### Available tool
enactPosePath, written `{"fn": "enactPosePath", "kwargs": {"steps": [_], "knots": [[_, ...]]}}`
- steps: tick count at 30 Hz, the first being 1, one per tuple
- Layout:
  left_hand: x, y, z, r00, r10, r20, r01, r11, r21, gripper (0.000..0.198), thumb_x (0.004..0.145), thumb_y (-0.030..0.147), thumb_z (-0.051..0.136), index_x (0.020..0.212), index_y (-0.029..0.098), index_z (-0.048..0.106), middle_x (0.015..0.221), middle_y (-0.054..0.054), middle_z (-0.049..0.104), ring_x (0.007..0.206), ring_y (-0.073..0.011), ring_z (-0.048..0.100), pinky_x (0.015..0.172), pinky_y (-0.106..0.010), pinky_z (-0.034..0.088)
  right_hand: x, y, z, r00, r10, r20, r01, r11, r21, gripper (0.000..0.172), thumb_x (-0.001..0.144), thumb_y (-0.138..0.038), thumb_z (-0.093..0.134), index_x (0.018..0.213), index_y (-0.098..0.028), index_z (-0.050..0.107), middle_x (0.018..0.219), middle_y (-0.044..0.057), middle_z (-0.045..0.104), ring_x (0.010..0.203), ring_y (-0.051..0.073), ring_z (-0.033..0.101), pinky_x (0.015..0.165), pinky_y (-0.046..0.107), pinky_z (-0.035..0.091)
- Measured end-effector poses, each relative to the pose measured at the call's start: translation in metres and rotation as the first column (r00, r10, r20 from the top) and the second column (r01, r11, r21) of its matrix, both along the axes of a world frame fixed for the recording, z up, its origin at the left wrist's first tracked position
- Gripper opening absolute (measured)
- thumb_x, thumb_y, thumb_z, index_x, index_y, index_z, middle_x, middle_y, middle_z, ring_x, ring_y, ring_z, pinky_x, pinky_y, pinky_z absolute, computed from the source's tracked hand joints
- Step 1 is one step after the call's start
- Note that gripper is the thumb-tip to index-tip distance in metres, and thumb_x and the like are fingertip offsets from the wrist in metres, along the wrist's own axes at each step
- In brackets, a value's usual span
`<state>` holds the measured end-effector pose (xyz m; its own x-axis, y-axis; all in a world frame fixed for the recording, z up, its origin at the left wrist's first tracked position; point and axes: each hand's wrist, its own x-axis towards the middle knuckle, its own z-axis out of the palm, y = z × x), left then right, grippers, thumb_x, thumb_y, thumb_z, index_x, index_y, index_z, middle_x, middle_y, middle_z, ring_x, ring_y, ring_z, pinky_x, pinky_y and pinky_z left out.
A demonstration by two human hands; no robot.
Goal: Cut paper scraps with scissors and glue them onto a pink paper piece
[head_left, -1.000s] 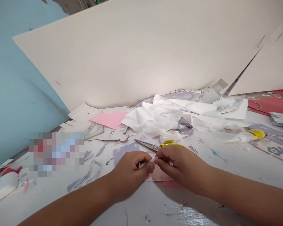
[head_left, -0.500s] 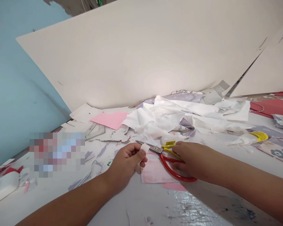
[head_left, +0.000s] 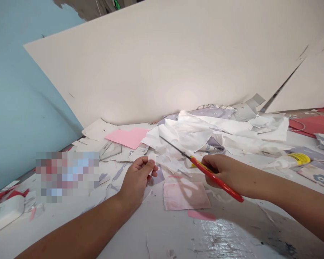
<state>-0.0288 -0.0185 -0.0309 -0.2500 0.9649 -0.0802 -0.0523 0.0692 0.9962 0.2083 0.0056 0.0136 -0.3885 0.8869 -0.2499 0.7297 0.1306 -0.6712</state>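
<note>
My right hand (head_left: 223, 173) is shut around red-handled scissors (head_left: 206, 171), lifted above the table with their closed steel blades pointing up and to the left. My left hand (head_left: 137, 178) pinches a small white paper scrap (head_left: 152, 160) between finger and thumb. The scissor tips are over crumpled white sheets (head_left: 191, 135), well apart from the scrap. Below and between my hands lies a pink-stained paper sheet (head_left: 186, 194), touched by neither hand. A small pink strip (head_left: 201, 215) lies just below it.
A white-topped table (head_left: 167, 233), littered with scraps, runs beneath my hands. Behind are a pink paper sheet (head_left: 128, 137) and a clear set square (head_left: 110, 150). A glue bottle with a yellow label (head_left: 294, 160) lies right; red card (head_left: 314, 125) lies beyond. A large white board (head_left: 162, 61) leans behind.
My right hand has lifted the scissors off the table and swung their blades up and left. My left hand has moved slightly up with the white scrap, and the pink-stained sheet now lies uncovered.
</note>
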Motion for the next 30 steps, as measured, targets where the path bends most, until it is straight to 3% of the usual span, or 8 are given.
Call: {"fn": "enactPosePath", "kwargs": {"steps": [3,6,9,13,16,20,26,30], "knots": [[0.001,-0.003,0.001,0.999,-0.031,-0.033,0.031,0.999,0.008,0.022,0.073,0.04,0.062,0.074,0.019,0.056,0.066,0.003,0.058,0.057,-0.0063,0.049,0.054,-0.018,0.036,0.001,0.002,-0.001,0.953,0.054,-0.297,-0.117,0.973,-0.2,0.015,0.065,-0.011,0.048,0.068,-0.022,0.037,0.06,-0.006,0.041,0.05,0.009,0.039,0.046,0.023,0.032],[0.003,-0.007,0.003,0.998,-0.056,-0.04,0.057,0.998,0.017,0.023,0.072,0.041,0.063,0.074,0.019,0.057,0.064,0.003,0.058,0.057,-0.006,0.049,0.054,-0.018,0.036,-0.002,0.002,-0.006,0.894,0.061,-0.443,-0.178,0.958,-0.227,0.02,0.063,-0.009,0.052,0.077,-0.021,0.043,0.074,-0.003,0.05,0.063,0.012,0.049,0.055,0.023,0.038],[0.004,-0.009,0.005,0.996,-0.072,-0.056,0.074,0.997,0.039,0.023,0.072,0.041,0.062,0.07,0.019,0.056,0.062,0.004,0.057,0.055,-0.0055,0.048,0.054,-0.017,0.037,-0.007,-0.002,-0.012,0.876,0.045,-0.481,-0.173,0.959,-0.226,0.021,0.065,-0.014,0.058,0.074,-0.021,0.04,0.07,-0.006,0.046,0.059,0.008,0.045,0.052,0.02,0.036],[0.005,-0.011,0.006,0.994,-0.079,-0.075,0.082,0.996,0.03,0.023,0.072,0.042,0.062,0.07,0.02,0.057,0.061,0.004,0.056,0.055,-0.006,0.048,0.052,-0.017,0.037,-0.01,-0.011,-0.011,0.918,-0.019,-0.397,-0.08,0.969,-0.232,0.035,0.065,-0.027,0.066,0.069,-0.022,0.032,0.059,-0.01,0.033,0.048,0.005,0.032,0.044,0.017,0.03],[0.005,-0.013,0.006,0.994,-0.081,-0.067,0.083,0.996,0.022,0.023,0.072,0.042,0.063,0.07,0.02,0.057,0.062,0.004,0.056,0.057,-0.0078,0.049,0.049,-0.018,0.037,-0.009,-0.018,-0.004,0.979,-0.017,-0.204,-0.027,0.977,-0.21,0.034,0.063,-0.028,0.067,0.073,-0.023,0.035,0.062,-0.008,0.044,0.05,0.008,0.038,0.044,0.019,0.032],[0.006,-0.015,0.008,0.993,-0.086,-0.075,0.088,0.996,0.027,0.022,0.072,0.042,0.063,0.071,0.021,0.057,0.064,0.003,0.055,0.059,-0.0094,0.049,0.047,-0.018,0.038,-0.009,-0.022,0.006,0.999,0.035,-0.024,-0.038,0.99,-0.137,0.031,0.063,-0.029,0.065,0.073,-0.023,0.036,0.068,-0.004,0.054,0.058,0.013,0.045,0.047,0.022,0.036],[0.007,-0.017,0.011,0.993,-0.087,-0.075,0.09,0.996,0.028,0.022,0.072,0.041,0.062,0.071,0.02,0.057,0.063,0.002,0.055,0.058,-0.0094,0.048,0.047,-0.018,0.037,-0.014,-0.021,0.007,0.987,0.071,-0.145,-0.066,0.997,0.038,0.024,0.078,-0.041,0.05,0.071,-0.022,0.036,0.068,-0.002,0.05,0.06,0.014,0.044,0.054,0.025,0.038],[0.006,-0.017,0.01,0.992,-0.097,-0.084,0.098,0.995,0.004,0.024,0.073,0.043,0.061,0.069,0.02,0.056,0.061,0.003,0.053,0.057,-0.0093,0.047,0.047,-0.018,0.037,-0.014,-0.023,0.0,0.996,0.049,-0.081,-0.04,0.993,0.11,0.022,0.082,-0.042,0.042,0.074,-0.022,0.038,0.07,-0.001,0.051,0.062,0.015,0.047,0.057,0.028,0.041]]}}
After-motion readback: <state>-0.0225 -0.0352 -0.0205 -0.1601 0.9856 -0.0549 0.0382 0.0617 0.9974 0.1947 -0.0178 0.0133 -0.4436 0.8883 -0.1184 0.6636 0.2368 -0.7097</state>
